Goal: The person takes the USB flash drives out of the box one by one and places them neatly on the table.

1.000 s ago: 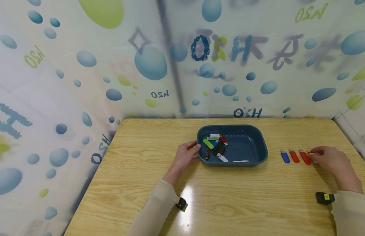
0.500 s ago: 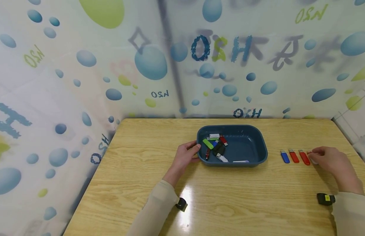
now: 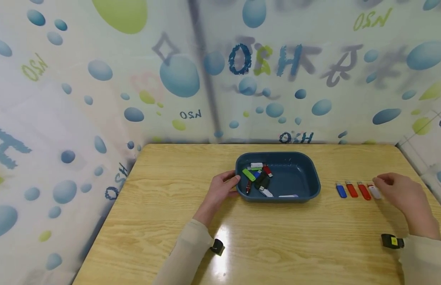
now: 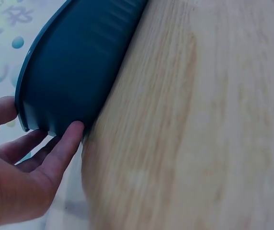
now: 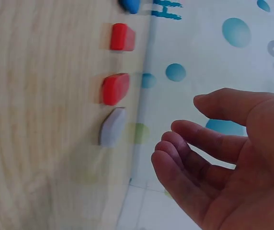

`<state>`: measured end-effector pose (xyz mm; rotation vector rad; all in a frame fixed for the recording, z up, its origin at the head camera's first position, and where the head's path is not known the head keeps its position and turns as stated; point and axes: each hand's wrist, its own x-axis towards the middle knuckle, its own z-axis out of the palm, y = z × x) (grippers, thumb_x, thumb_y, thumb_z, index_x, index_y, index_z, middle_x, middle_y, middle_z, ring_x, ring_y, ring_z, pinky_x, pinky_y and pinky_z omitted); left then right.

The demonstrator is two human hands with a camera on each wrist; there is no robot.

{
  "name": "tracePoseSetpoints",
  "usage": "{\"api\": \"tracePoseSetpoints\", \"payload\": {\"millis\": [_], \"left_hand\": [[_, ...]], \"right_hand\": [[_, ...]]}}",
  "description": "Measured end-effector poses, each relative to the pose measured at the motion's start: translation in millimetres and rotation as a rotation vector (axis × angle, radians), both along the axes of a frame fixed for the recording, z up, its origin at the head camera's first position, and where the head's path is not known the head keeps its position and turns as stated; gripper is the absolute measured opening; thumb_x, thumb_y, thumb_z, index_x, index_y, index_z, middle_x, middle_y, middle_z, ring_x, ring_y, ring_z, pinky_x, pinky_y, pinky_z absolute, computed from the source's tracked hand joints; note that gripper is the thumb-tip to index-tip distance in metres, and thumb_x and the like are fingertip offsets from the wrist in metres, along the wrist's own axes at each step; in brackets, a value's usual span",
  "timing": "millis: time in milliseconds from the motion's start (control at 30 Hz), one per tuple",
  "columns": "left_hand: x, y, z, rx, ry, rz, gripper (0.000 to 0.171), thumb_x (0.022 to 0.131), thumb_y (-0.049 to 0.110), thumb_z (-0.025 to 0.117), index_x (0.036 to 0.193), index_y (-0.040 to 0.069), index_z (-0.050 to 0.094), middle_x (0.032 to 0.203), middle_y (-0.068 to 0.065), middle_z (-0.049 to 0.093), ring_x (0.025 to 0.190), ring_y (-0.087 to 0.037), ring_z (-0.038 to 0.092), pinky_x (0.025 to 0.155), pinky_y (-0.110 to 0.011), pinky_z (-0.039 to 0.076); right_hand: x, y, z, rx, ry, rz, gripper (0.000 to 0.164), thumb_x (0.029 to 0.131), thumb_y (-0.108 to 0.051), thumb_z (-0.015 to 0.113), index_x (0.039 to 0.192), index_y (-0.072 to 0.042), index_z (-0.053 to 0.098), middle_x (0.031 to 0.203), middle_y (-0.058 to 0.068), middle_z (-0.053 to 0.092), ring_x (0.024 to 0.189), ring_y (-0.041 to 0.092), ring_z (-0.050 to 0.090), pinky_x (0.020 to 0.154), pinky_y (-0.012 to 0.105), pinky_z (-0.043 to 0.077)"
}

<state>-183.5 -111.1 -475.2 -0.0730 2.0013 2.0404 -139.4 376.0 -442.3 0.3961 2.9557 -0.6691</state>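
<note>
My left hand (image 3: 219,192) holds the left end of a dark blue plastic bin (image 3: 298,178), thumb at the rim (image 4: 29,72) and fingers against the outer end wall. Inside the bin lie several USB sticks, among them a green one (image 3: 249,174) and a white one (image 3: 266,192). On the table to its right, a blue USB stick (image 3: 341,190), two red USB sticks (image 3: 364,191) and a white USB stick (image 3: 375,192) form a row. Just beside the white one is my right hand (image 3: 405,198), fingers loosely bent and holding nothing; the right wrist view shows a gap between them.
The wood-grain table (image 3: 277,237) ends at the back against a patterned curtain (image 3: 191,130). Black straps with small devices sit at both wrists, the left device (image 3: 217,247) and the right device (image 3: 392,241).
My right hand has let go of the white USB stick and drawn slightly up and away from it, leaving it at the row's right end. The left hand stays on the bin.
</note>
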Motion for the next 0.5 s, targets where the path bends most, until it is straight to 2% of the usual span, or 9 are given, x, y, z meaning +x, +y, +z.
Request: {"api": "tracePoseSetpoints", "payload": {"millis": [167,333,500], "left_hand": [[-0.2,-1.4,0.9,-0.001,0.007,-0.015,0.050,0.105,0.017,0.062,0.149,-0.003,0.051,0.149,-0.022,0.051,0.124,-0.034,0.061,0.091,-0.042,0.061],[-1.5,-2.9,-1.4,0.009,0.037,-0.031,0.050,0.105,0.015,0.061,0.152,0.000,0.048,0.151,-0.022,0.049,0.127,-0.034,0.057,0.093,-0.042,0.060],[-3.2,-3.2,-2.7,0.016,0.059,-0.043,0.050,0.105,0.014,0.060,0.152,0.000,0.048,0.151,-0.021,0.049,0.125,-0.033,0.059,0.092,-0.042,0.060]], "right_hand": [[2.1,-8.6,7.5,0.006,0.042,-0.003,0.054,0.108,-0.033,0.048,0.123,0.018,0.052,0.114,0.040,0.058,0.098,0.054,0.056,0.077,0.062,0.050],[5.4,-19.4,13.5,0.007,0.080,0.036,0.055,0.109,-0.034,0.048,0.127,0.017,0.052,0.118,0.041,0.058,0.100,0.055,0.057,0.077,0.064,0.050],[7.4,-29.2,21.3,0.002,0.111,0.077,0.054,0.110,-0.033,0.048,0.128,0.018,0.052,0.119,0.041,0.059,0.103,0.057,0.056,0.079,0.066,0.050]]}}
